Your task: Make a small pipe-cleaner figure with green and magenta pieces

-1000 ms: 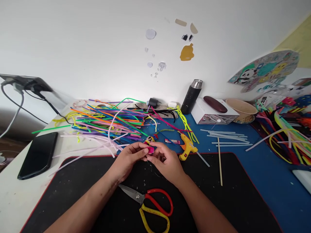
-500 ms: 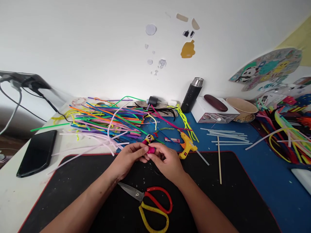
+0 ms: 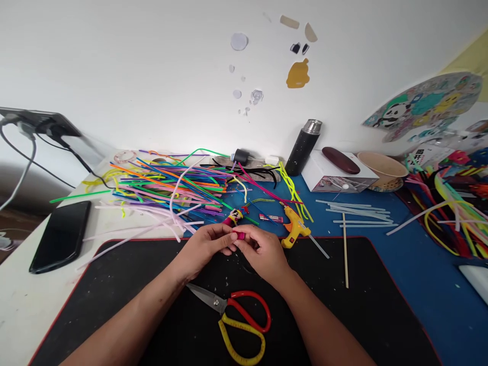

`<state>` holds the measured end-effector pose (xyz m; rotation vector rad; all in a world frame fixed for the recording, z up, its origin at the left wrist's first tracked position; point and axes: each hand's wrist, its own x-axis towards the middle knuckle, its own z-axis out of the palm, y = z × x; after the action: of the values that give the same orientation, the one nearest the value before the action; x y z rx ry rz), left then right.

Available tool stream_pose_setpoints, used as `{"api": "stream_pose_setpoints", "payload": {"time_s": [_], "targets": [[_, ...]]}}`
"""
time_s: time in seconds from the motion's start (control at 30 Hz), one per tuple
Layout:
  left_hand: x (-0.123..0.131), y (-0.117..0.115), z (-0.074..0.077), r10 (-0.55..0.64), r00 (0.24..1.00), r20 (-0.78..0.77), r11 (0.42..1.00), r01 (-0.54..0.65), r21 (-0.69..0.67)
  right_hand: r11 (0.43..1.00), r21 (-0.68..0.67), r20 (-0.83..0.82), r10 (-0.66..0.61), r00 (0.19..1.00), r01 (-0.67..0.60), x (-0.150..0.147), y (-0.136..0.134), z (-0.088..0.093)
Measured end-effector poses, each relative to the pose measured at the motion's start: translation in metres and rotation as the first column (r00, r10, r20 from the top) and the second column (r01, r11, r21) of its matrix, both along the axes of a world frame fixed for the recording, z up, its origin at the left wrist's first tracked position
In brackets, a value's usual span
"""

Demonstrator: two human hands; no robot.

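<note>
My left hand (image 3: 209, 245) and my right hand (image 3: 263, 250) meet over the back edge of the black mat. Between their thumbs and fingertips they pinch a small magenta piece (image 3: 240, 236) that looks like a coiled fuzzy strip. Just behind the left fingers is a small pipe cleaner figure (image 3: 235, 215) with a yellow, black and white head and a magenta body; whether a finger touches it I cannot tell. Scissors (image 3: 217, 303) with one red and one yellow handle lie partly spread below the hands. A yellow glue gun (image 3: 293, 227) rests right of my right hand.
Many coloured pipe cleaners (image 3: 179, 185) are heaped behind the hands. A phone (image 3: 60, 236) lies at left. Rightward are a wooden stick (image 3: 345, 254), clear glue sticks (image 3: 358, 209), a black flask (image 3: 304, 147), a white box (image 3: 324, 175) and a bowl (image 3: 383, 168).
The view has shifted slightly. My fingers have closed further over the magenta piece, so less of it shows. Both hands stay in nearly the same place.
</note>
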<state>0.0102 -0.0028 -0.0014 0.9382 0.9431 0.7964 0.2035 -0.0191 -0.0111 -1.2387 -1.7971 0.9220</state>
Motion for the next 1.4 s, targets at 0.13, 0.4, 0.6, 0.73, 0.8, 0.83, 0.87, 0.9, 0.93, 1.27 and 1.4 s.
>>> {"api": "stream_pose_setpoints", "payload": {"time_s": [0.13,0.4,0.6,0.73,0.8,0.83,0.87,0.9,0.93,1.27,1.4], "targets": [[0.0007,-0.0001,0.0008,-0.008,1.0,-0.027,1.0,0.008,-0.003,1.0,0.015,0.007,0.001,1.0,-0.001,-0.0006,-0.0003,-0.0011],[-0.0001,-0.0004,-0.0008,-0.02,0.998,-0.058,1.0,0.02,0.009,0.998,0.062,0.008,0.008,1.0,-0.009,-0.0009,0.0,-0.0002],[-0.0008,0.0005,-0.0008,-0.031,0.998,-0.058,1.0,0.031,-0.003,0.997,0.077,0.01,0.007,1.0,-0.008,-0.001,0.0001,0.0004],[-0.0008,0.0011,-0.0001,-0.036,0.997,-0.068,0.999,0.036,-0.007,0.997,0.07,0.005,0.008,1.0,-0.009,-0.0011,-0.0007,0.0014],[-0.0006,0.0011,0.0004,-0.038,0.997,-0.065,0.999,0.037,-0.011,0.998,0.057,-0.001,0.007,1.0,-0.007,-0.0012,-0.0012,0.0016],[-0.0005,0.0012,0.0008,-0.039,0.997,-0.062,0.999,0.039,-0.012,0.999,0.047,-0.007,0.009,1.0,-0.008,-0.0013,-0.0014,0.0016],[-0.0005,0.0012,0.0014,-0.039,0.998,-0.057,0.999,0.038,-0.013,0.999,0.034,-0.015,0.014,1.0,-0.013,-0.0013,-0.0015,0.0015],[-0.0006,0.0013,0.0021,-0.034,0.998,-0.051,0.999,0.033,-0.012,1.0,0.018,-0.026,0.021,0.999,-0.02,-0.0014,-0.0014,0.0014],[-0.0009,0.0015,0.0031,-0.025,0.999,-0.043,1.0,0.024,-0.011,1.0,0.002,-0.04,0.027,0.999,-0.027,-0.0015,-0.0013,0.0012],[-0.0039,0.0034,0.0079,0.007,0.999,-0.049,1.0,-0.006,0.004,0.999,-0.036,-0.053,-0.035,0.998,0.033,-0.0008,-0.0007,-0.0036],[-0.0061,0.0026,0.0065,-0.006,0.999,-0.032,0.999,0.007,0.033,0.998,-0.038,-0.05,-0.057,0.997,0.055,0.0006,0.0002,-0.0031]]}}
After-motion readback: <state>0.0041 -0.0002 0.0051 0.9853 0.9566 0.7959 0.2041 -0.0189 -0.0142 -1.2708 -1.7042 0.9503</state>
